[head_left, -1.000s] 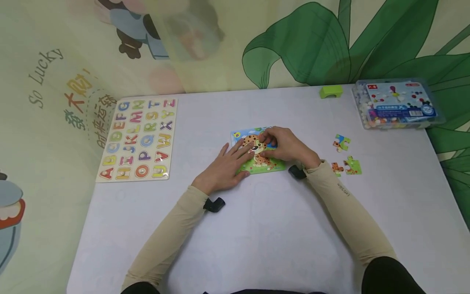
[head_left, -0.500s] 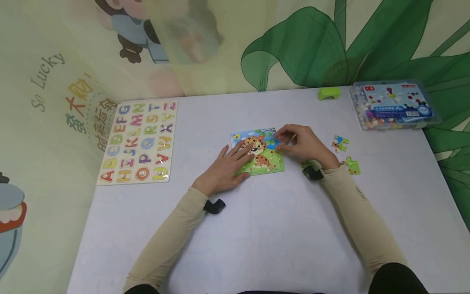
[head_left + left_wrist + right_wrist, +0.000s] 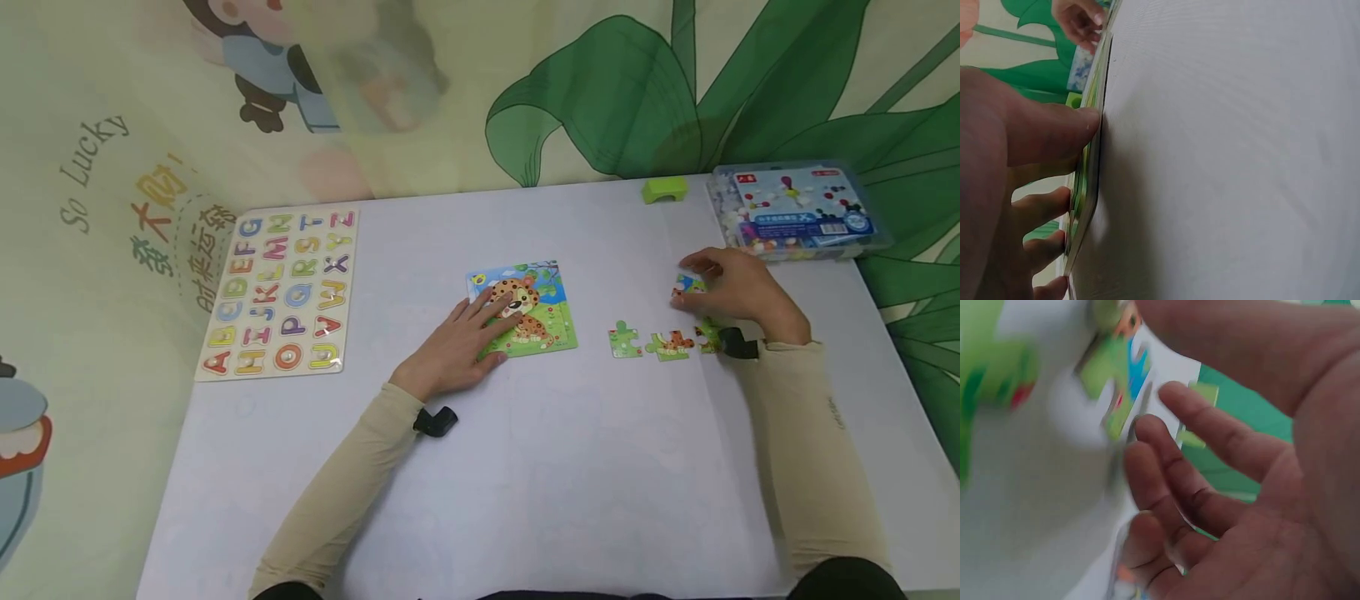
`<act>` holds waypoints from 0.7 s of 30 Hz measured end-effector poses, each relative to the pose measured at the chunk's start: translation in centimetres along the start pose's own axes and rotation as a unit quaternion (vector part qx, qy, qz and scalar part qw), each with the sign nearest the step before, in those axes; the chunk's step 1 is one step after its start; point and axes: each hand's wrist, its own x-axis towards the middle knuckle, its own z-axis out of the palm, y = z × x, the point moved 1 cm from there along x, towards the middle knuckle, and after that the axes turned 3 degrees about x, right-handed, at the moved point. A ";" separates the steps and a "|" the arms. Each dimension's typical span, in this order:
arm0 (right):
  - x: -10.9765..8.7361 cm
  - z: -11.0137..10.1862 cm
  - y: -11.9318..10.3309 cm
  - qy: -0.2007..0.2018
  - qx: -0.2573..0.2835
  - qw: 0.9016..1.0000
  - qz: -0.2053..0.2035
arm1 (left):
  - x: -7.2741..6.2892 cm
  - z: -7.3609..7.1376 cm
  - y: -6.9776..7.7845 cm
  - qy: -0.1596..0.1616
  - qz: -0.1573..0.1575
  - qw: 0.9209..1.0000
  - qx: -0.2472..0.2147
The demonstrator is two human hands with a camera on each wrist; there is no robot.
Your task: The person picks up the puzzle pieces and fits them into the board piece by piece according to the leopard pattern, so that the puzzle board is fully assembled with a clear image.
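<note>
My left hand (image 3: pixel 465 350) lies spread over the left part of a leopard jigsaw puzzle (image 3: pixel 551 321) in its shallow tray. In the left wrist view its thumb (image 3: pixel 1054 131) rests at the tray's edge. At the right, my right hand (image 3: pixel 738 287) is over a loose blue and green puzzle piece (image 3: pixel 688 285), thumb and forefinger on either side of it. The right wrist view shows this puzzle piece (image 3: pixel 1110 375) blurred, the forefinger apart from it; thumb contact is unclear. Nearer me lie a green piece (image 3: pixel 624 340), a leopard-patterned piece (image 3: pixel 670 345) and another piece (image 3: pixel 707 335), partly hidden by the wrist camera.
An alphabet board (image 3: pixel 281 292) lies at the left. Along the back edge stand a small green block (image 3: pixel 665 189) and a clear plastic box (image 3: pixel 798 212) of coloured parts. A printed cloth (image 3: pixel 600 92) hangs behind the white table (image 3: pixel 510 492).
My right hand has left the puzzle and moved right to the loose pieces, uncovering the puzzle's right side and a green piece. The left hand has stayed on the puzzle.
</note>
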 end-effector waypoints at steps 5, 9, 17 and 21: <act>-0.5 -0.1 0.9 0.000 -0.022 1.000 0.010 | 0.0 0.0 0.1 -0.001 -0.004 1.000 -0.003; -0.4 0.1 0.9 0.001 -0.020 1.000 -0.007 | 0.0 -0.1 0.3 -0.004 -0.010 1.000 0.000; -0.4 0.4 0.4 0.017 0.007 0.999 -0.041 | 0.4 0.1 0.8 -0.004 -0.031 0.999 -0.012; -0.3 0.6 0.1 0.032 0.020 0.998 -0.048 | 0.7 0.1 1.2 0.000 -0.044 0.999 -0.013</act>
